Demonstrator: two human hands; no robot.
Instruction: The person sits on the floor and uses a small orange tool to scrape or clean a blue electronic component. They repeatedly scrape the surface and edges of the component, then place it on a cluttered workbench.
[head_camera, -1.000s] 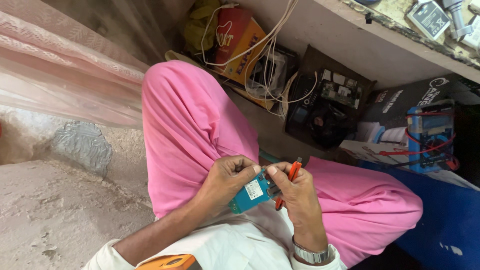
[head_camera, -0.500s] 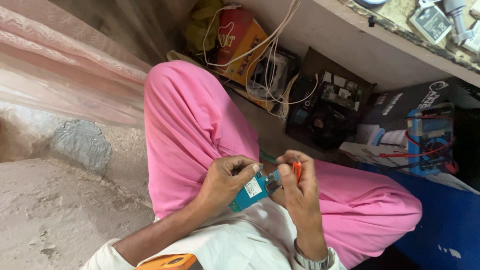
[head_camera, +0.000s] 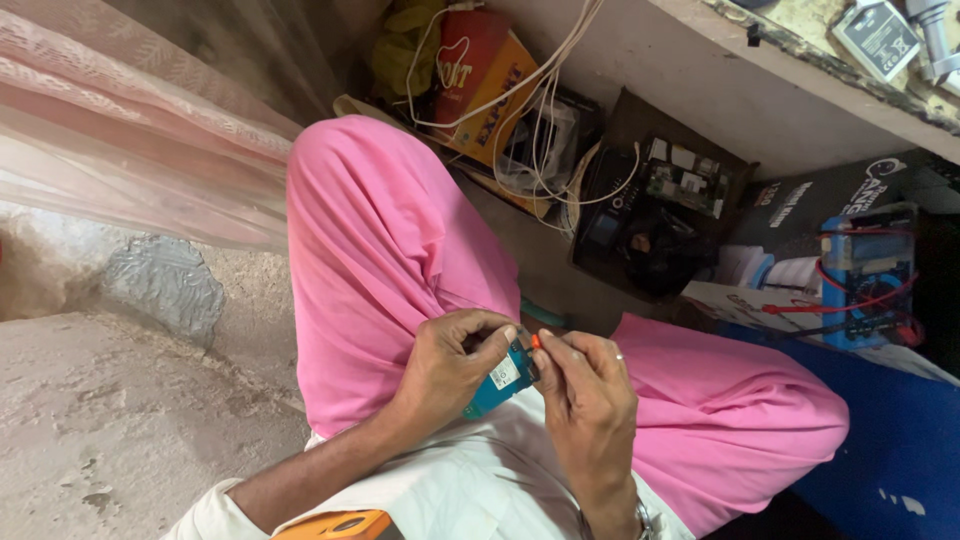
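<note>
Two hands (head_camera: 455, 365) (head_camera: 585, 395) around small teal block (head_camera: 500, 380), orange-tipped tool (head_camera: 536, 341).

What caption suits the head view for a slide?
Seated person in pink trousers; left hand grips a small teal device, right hand works an orange-tipped tool at its top.

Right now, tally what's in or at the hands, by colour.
Teal: 1, small module with a white label, held by the left hand.
Orange: 1, slim tool, pinched by the right hand.
Total: 2
</note>
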